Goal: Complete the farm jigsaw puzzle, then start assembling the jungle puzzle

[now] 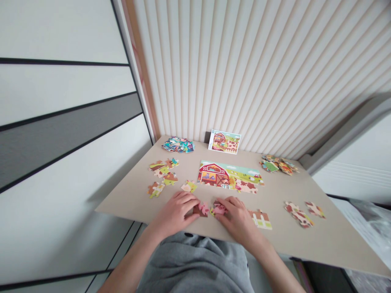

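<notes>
Near the table's front edge, my left hand grips a jigsaw puzzle piece with a pink pig on brown. Beside it, my right hand has its thumb and fingers on another pink pig puzzle piece. A narrow gap separates these two pieces. Just beyond them lies the partly joined farm puzzle, showing a red barn, green hills and a cow. A joined fence section sits to the right of my right hand, partly covered by it. A pale green-and-cream piece rests beyond my left hand.
A farm picture card leans at the back. Piles of pieces lie at the back left and back right. Loose pieces are on the left, cow pieces on the right. A ribbed panel stands behind the table.
</notes>
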The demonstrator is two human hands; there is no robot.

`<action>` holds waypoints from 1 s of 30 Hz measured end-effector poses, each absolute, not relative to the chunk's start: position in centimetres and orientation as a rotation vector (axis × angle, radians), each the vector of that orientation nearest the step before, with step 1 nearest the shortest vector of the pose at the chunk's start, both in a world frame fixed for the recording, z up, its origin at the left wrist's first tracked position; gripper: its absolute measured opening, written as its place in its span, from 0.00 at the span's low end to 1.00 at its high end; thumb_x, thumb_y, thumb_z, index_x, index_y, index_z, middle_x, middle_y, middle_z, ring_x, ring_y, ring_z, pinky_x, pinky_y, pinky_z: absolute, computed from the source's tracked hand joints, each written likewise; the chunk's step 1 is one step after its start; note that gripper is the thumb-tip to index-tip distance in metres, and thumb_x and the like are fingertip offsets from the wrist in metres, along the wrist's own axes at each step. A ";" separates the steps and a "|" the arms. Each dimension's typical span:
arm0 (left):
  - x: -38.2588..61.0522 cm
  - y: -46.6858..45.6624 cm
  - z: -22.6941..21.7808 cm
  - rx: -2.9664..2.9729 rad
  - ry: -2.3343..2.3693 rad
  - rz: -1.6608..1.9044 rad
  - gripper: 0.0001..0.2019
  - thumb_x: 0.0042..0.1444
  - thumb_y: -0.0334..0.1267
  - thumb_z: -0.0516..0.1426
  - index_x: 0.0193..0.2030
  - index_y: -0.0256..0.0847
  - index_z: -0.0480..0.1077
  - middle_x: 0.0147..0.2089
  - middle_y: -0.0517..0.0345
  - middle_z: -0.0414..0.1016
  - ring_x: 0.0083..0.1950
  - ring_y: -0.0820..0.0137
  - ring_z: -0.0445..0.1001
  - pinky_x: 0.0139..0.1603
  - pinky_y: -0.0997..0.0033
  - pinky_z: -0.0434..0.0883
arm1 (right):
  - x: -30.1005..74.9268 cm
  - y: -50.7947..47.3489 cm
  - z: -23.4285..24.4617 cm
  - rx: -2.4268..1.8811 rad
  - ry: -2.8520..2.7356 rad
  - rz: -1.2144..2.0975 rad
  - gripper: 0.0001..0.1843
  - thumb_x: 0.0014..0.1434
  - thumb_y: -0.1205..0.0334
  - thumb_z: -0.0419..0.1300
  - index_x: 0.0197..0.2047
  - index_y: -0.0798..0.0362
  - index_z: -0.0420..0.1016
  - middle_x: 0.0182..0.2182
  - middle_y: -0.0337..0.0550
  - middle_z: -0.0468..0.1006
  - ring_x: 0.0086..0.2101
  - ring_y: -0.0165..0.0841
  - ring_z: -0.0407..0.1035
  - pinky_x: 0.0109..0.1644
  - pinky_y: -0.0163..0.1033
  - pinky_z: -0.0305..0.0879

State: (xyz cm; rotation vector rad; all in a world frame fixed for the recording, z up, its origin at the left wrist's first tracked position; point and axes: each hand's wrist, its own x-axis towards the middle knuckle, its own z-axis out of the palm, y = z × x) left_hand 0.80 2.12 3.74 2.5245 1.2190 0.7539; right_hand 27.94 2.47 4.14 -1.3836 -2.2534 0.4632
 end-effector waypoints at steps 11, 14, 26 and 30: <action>0.8 2.2 3.9 2.522 1.215 0.767 0.10 0.64 0.39 0.63 0.51 0.46 0.75 0.50 0.54 0.78 0.54 0.61 0.74 0.62 0.56 0.68 | 29.0 3.6 4.8 -1.412 -1.659 1.102 0.32 0.64 0.50 0.60 0.69 0.50 0.65 0.39 0.41 0.80 0.29 0.31 0.75 0.34 0.37 0.71; 0.8 2.2 3.8 2.527 1.218 0.745 0.10 0.64 0.39 0.63 0.52 0.46 0.75 0.50 0.55 0.78 0.55 0.61 0.74 0.63 0.56 0.68 | 28.5 3.4 3.8 -1.423 -1.604 1.167 0.32 0.64 0.49 0.60 0.68 0.51 0.68 0.44 0.45 0.82 0.33 0.35 0.79 0.36 0.40 0.74; 0.6 2.2 3.5 2.532 1.225 0.747 0.12 0.65 0.39 0.63 0.54 0.45 0.73 0.52 0.54 0.78 0.57 0.60 0.73 0.63 0.55 0.68 | 27.1 0.0 4.2 -1.658 -2.135 0.310 0.14 0.64 0.55 0.64 0.51 0.48 0.79 0.39 0.47 0.83 0.41 0.44 0.77 0.46 0.46 0.69; 0.8 2.2 3.7 2.533 1.213 0.780 0.11 0.65 0.39 0.62 0.53 0.45 0.74 0.51 0.54 0.78 0.56 0.60 0.74 0.62 0.55 0.69 | 27.7 -0.2 4.5 -1.617 -2.226 0.199 0.12 0.64 0.54 0.66 0.49 0.47 0.80 0.41 0.49 0.81 0.43 0.45 0.75 0.47 0.47 0.68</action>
